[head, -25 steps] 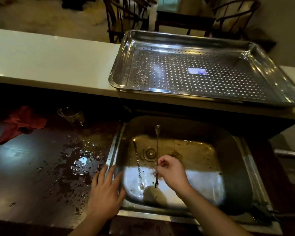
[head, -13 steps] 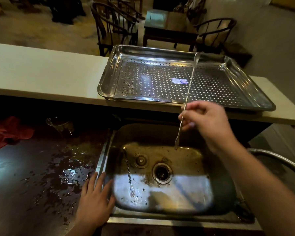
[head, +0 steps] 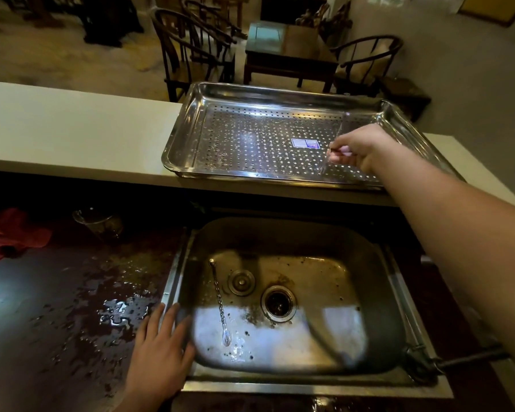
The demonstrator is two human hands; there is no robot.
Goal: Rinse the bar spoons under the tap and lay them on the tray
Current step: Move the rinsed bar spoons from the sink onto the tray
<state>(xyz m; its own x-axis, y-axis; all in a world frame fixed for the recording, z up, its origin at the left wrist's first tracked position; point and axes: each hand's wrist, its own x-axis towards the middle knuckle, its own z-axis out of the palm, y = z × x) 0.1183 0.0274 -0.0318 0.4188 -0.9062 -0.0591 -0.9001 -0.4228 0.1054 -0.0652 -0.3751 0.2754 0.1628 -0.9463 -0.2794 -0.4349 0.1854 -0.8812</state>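
Note:
My right hand (head: pixel 359 148) reaches over the perforated steel tray (head: pixel 191 114) on the pale upper counter and pinches a thin bar spoon (head: pixel 341 126), blurred, just above the tray's right part. A second twisted bar spoon (head: pixel 219 301) lies on the bottom of the steel sink (head: pixel 393 307), left of the drain (head: pixel 278 303). My left hand (head: pixel 159 349) rests flat with straight fingers on the sink's left rim and the wet counter.
The dark lower counter (head: pixel 42 322) carries puddles, a clear glass (head: pixel 97 223) and a red cloth (head: pixel 9 236). A tap handle (head: pixel 458 359) juts out at the sink's front right corner. Chairs and a table stand beyond the bar.
My right hand lifted one bar spoon out of the sink and carried it up and right over the tray. The left hand stayed on the sink rim.

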